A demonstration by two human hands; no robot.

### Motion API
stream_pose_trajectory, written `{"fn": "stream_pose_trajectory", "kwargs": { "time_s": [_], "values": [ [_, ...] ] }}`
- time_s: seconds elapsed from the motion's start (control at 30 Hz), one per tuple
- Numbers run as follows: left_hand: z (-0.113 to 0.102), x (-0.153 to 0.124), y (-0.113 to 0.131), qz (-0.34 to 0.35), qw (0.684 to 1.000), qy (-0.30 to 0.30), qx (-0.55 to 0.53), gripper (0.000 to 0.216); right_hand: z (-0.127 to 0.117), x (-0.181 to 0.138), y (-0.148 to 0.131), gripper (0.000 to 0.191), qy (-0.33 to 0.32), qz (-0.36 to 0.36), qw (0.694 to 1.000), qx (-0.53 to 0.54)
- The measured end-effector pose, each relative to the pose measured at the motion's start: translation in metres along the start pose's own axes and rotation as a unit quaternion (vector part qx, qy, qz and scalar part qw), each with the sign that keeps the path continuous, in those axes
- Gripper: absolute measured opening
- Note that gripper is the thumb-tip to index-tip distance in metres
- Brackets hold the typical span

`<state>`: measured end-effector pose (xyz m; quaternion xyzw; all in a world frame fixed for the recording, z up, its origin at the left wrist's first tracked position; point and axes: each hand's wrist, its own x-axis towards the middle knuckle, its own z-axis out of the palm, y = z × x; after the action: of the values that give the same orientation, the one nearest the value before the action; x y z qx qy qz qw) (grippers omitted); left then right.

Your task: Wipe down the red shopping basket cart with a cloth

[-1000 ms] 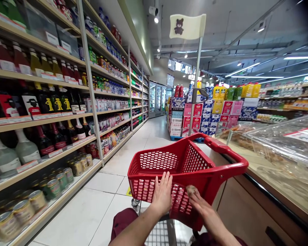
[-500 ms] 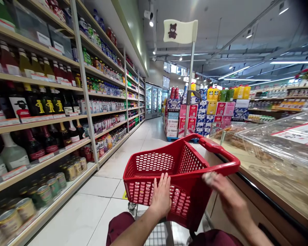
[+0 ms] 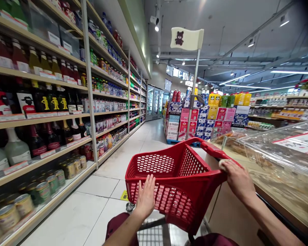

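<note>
A red shopping cart (image 3: 190,194) with a perforated plastic basket stands right in front of me. My left hand (image 3: 146,196) lies against the near side of the basket, fingers stretched out flat with their tips near the rim. At the cart's handle (image 3: 207,148), my right hand (image 3: 237,177) is closed over the near end of the bar. A crumpled whitish cloth (image 3: 222,164) pokes out from under its fingers, pressed on the red plastic; most of it is hidden by the hand.
Shelves of bottles and cans (image 3: 89,112) line the left side. To the right is a counter with clear covers (image 3: 279,150), close to the cart. Stacked drink boxes (image 3: 192,119) stand ahead. A pole with a bear flag (image 3: 187,39) rises beyond the cart.
My right hand has moved up and right with the cloth, from below the handle onto its near end. My left hand has slid left along the basket side.
</note>
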<state>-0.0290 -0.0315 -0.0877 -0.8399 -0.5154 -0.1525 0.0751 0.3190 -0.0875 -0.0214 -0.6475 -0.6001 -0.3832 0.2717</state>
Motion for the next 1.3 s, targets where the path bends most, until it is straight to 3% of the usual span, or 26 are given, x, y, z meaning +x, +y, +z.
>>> {"fn": "stream_pose_trajectory", "kwargs": {
  "time_s": [0.07, 0.2, 0.27, 0.37, 0.43, 0.5, 0.6, 0.67, 0.73, 0.83, 0.9, 0.97, 1.07, 1.13, 1.2, 1.3],
  "values": [
    [-0.002, -0.001, -0.002, -0.007, 1.000, -0.007, 0.005, 0.076, 0.002, -0.002, -0.023, 0.042, 0.002, -0.008, 1.000, 0.015],
    [-0.006, -0.002, -0.008, -0.009, 1.000, -0.022, 0.011, 0.076, 0.017, -0.019, -0.090, 0.055, -0.011, -0.137, 0.987, 0.088],
    [-0.007, -0.004, -0.017, -0.032, 0.999, -0.022, 0.011, 0.076, 0.019, -0.024, -0.086, 0.056, -0.013, -0.153, 0.985, 0.084],
    [-0.005, -0.010, -0.029, -0.070, 0.997, -0.020, 0.010, 0.075, 0.015, -0.023, -0.049, 0.047, 0.009, -0.084, 0.996, 0.033],
    [-0.004, -0.014, -0.032, -0.078, 0.997, -0.019, 0.007, 0.075, 0.017, -0.020, -0.050, 0.043, 0.014, -0.047, 0.999, 0.021],
    [-0.004, -0.015, -0.033, -0.078, 0.997, -0.020, 0.001, 0.075, 0.026, -0.020, -0.090, 0.047, 0.004, -0.064, 0.997, 0.053],
    [-0.006, -0.017, -0.038, -0.061, 0.998, -0.027, -0.002, 0.073, 0.042, -0.020, -0.179, 0.054, -0.001, -0.117, 0.986, 0.121],
    [-0.007, -0.018, -0.047, -0.076, 0.997, -0.034, -0.003, 0.072, 0.048, -0.021, -0.208, 0.057, -0.008, -0.166, 0.976, 0.141],
    [-0.008, -0.020, -0.057, -0.111, 0.993, -0.039, -0.007, 0.072, 0.047, -0.024, -0.193, 0.060, -0.005, -0.183, 0.975, 0.128],
    [-0.007, -0.025, -0.066, -0.126, 0.991, -0.040, -0.019, 0.075, 0.039, -0.031, -0.132, 0.060, -0.007, -0.142, 0.986, 0.089],
    [-0.006, -0.027, -0.067, -0.122, 0.991, -0.037, -0.028, 0.077, 0.038, -0.034, -0.114, 0.056, -0.014, -0.117, 0.990, 0.078],
    [-0.004, -0.029, -0.067, -0.120, 0.992, -0.037, -0.030, 0.079, 0.041, -0.033, -0.139, 0.053, -0.016, -0.101, 0.990, 0.093],
    [-0.003, -0.030, -0.069, -0.112, 0.993, -0.040, -0.021, 0.077, 0.050, -0.028, -0.220, 0.052, -0.022, -0.126, 0.980, 0.155],
    [-0.002, -0.029, -0.071, -0.110, 0.993, -0.037, -0.017, 0.074, 0.055, -0.022, -0.256, 0.052, -0.030, -0.167, 0.970, 0.176],
    [-0.003, -0.029, -0.073, -0.108, 0.993, -0.032, -0.015, 0.073, 0.056, -0.021, -0.249, 0.056, -0.031, -0.195, 0.964, 0.178],
    [-0.005, -0.027, -0.072, -0.102, 0.994, -0.035, -0.019, 0.075, 0.050, -0.026, -0.175, 0.062, -0.024, -0.158, 0.977, 0.140]
  ]
}}
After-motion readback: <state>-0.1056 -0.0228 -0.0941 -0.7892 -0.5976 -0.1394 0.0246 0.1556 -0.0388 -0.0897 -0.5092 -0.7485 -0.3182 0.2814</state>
